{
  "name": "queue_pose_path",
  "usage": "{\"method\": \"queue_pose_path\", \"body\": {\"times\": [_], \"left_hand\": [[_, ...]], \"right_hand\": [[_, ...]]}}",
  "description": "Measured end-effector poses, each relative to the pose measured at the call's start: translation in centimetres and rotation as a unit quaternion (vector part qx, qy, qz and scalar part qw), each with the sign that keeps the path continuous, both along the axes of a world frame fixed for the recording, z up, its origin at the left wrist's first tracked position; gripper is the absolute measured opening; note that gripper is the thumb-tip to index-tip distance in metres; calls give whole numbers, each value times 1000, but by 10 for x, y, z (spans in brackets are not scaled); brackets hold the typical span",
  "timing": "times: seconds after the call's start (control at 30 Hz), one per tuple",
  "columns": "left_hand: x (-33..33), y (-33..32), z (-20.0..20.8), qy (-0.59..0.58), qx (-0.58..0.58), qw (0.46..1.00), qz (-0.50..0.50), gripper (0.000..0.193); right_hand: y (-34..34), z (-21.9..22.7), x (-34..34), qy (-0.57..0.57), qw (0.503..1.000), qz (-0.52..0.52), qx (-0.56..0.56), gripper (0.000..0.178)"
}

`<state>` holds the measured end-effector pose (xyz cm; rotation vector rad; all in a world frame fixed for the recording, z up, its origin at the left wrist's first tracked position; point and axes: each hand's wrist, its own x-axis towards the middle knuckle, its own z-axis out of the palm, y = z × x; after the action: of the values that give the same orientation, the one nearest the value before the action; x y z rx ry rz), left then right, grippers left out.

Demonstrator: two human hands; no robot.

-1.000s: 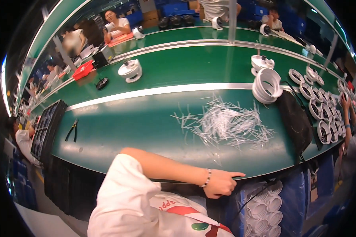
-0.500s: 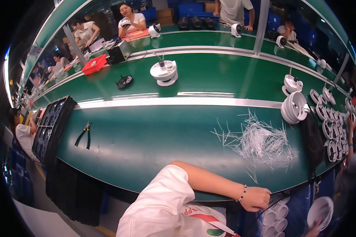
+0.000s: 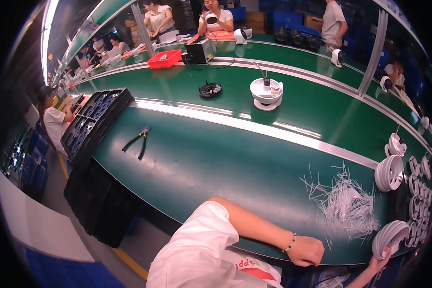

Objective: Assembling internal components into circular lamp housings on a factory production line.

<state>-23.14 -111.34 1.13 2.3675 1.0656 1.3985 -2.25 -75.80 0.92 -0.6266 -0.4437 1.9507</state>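
My left hand (image 3: 306, 250) is closed with its fingers curled down, resting by the near edge of the green table (image 3: 187, 173). A beaded bracelet circles that wrist, and nothing shows in the fingers. At the lower right, my right hand (image 3: 380, 259) grips white round plastic shells (image 3: 391, 238), apparently nested, holding them tilted by the table edge. Between the hands and the far rail lies a loose heap of white cable ties (image 3: 348, 204). Another stack of white round shells (image 3: 388, 174) sits behind it.
Pliers (image 3: 138, 141) with black handles lie on the left. Black trays (image 3: 98, 120) are stacked at the left end. Beyond the metal rail stand a white round device (image 3: 266, 93), a black round part (image 3: 210, 89) and a red bin (image 3: 164, 59). Several white assemblies (image 3: 417, 197) line the right.
The view has swung left, so the table's things sit farther right. My right hand has lifted the white shells from below the table edge. My left hand stays closed by the edge.
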Motion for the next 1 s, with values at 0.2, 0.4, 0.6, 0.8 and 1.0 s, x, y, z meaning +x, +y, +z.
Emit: {"method": "queue_pose_path", "body": {"times": [0.2,0.4,0.6,0.8,1.0], "left_hand": [[-4,7,9,-5,-19,999,-30,14],[-27,5,28,-16,-40,998,-36,19],[-121,-25,59,-52,51,956,285,27],[-169,-88,49,-69,16,885,461,23],[-233,-117,46,-162,17,761,627,19]], "right_hand": [[13,-36,27,-125,988,-45,75,41],[-50,-3,-25,-283,882,-288,241,44],[-41,-6,-41,-333,852,-255,312,61],[-38,-13,-60,-375,827,-275,317,59],[-31,-10,-66,-425,807,-251,325,63]]}}
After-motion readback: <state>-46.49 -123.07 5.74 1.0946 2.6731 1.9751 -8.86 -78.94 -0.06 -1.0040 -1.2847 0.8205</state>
